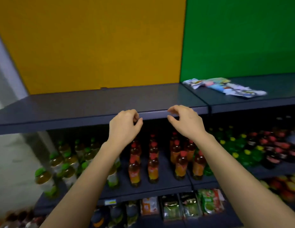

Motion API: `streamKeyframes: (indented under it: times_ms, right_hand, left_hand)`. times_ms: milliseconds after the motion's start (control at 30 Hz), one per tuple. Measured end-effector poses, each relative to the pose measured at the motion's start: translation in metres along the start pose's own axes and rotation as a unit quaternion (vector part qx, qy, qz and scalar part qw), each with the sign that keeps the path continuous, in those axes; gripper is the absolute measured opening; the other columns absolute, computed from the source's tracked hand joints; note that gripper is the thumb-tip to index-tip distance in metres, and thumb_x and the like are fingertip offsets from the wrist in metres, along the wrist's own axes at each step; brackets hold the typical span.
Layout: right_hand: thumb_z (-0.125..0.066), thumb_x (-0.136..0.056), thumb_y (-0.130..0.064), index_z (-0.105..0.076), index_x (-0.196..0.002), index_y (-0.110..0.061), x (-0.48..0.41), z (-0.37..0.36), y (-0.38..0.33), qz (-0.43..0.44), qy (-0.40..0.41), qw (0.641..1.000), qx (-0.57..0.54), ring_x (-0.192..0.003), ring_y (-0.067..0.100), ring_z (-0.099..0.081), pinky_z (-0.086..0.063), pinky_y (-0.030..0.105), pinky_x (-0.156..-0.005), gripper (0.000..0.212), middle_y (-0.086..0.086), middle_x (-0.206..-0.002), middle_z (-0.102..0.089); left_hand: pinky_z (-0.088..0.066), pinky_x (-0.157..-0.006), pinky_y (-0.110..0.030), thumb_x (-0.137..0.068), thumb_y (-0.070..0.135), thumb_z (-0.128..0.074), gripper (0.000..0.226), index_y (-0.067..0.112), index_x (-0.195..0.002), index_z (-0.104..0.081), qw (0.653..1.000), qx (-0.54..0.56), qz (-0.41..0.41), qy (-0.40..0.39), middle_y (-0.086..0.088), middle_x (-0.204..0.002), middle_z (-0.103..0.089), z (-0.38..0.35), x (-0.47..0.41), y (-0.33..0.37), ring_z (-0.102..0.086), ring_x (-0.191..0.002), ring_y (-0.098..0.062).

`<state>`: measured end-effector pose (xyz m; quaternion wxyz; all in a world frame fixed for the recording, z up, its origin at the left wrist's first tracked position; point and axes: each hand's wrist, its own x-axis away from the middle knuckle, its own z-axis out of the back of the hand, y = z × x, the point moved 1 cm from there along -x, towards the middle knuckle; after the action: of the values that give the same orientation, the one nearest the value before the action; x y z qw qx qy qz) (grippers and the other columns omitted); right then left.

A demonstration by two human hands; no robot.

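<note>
**Empty hands at the shelf's edge**

My left hand [125,124] and right hand [186,122] hovered at the front edge of the top shelf [94,106], fingers loosely curled around nothing. Whether they touched it, I couldn't tell. My forearms hid some red-capped bottles [153,165] below. Blurred packets [226,87] lay toward the shelf's back right, before a yellow panel [94,38] and a green panel [242,38].

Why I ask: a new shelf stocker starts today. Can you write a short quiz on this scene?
1. True or false: the left hand grips a bottle.
2. Which cap colour tops the drink bottles between the forearms? A red, B blue, C white.
3. Fill in: the colourful packets lie on the top shelf in front of the ____ wall panel.
Key: 1 false, it holds nothing; 2 A; 3 green.
</note>
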<state>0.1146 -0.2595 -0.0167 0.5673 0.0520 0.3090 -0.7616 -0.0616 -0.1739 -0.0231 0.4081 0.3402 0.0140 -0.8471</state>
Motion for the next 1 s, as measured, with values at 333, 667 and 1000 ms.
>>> streamKeyframes:
  times_ms: [333, 667, 1000]
  right_hand:
    - [-0.053, -0.090, -0.036, -0.058, -0.119, -0.026, -0.007, 0.109, 0.202, -0.087, 0.023, 0.994, 0.056, -0.117, 0.020, -0.053, -0.045, 0.034, -0.089, 0.031, -0.006, -0.124, -0.061]
    - [-0.054, -0.089, -0.035, -0.062, -0.111, -0.029, -0.055, 0.149, 0.316, -0.139, 0.029, 0.989, 0.049, -0.115, 0.024, -0.056, -0.045, 0.037, -0.089, 0.025, -0.006, -0.118, -0.064]
    - [-0.035, -0.072, -0.084, -0.058, -0.111, -0.009, -0.129, 0.128, 0.370, -0.241, -0.025, 0.961, 0.134, -0.114, 0.029, -0.053, -0.042, 0.036, -0.081, 0.087, 0.010, -0.122, -0.058]
  left_hand:
    - [-0.035, -0.067, -0.027, -0.088, 0.033, -0.052, 0.019, 0.018, -0.094, -0.063, 0.997, 0.065, -0.027, -0.026, 0.002, -0.096, -0.067, -0.106, -0.068, 0.196, -0.059, -0.096, -0.023]
    - [-0.036, -0.069, -0.027, -0.090, 0.035, -0.051, 0.022, 0.018, -0.098, -0.063, 0.996, 0.058, -0.035, -0.052, 0.002, -0.102, -0.067, -0.179, -0.139, 0.281, -0.058, -0.098, -0.022]
    - [-0.040, -0.066, -0.031, -0.089, 0.035, -0.050, 0.034, 0.008, -0.075, -0.064, 0.992, 0.083, 0.005, -0.091, -0.011, -0.086, -0.064, -0.250, -0.242, 0.313, -0.059, -0.089, -0.032]
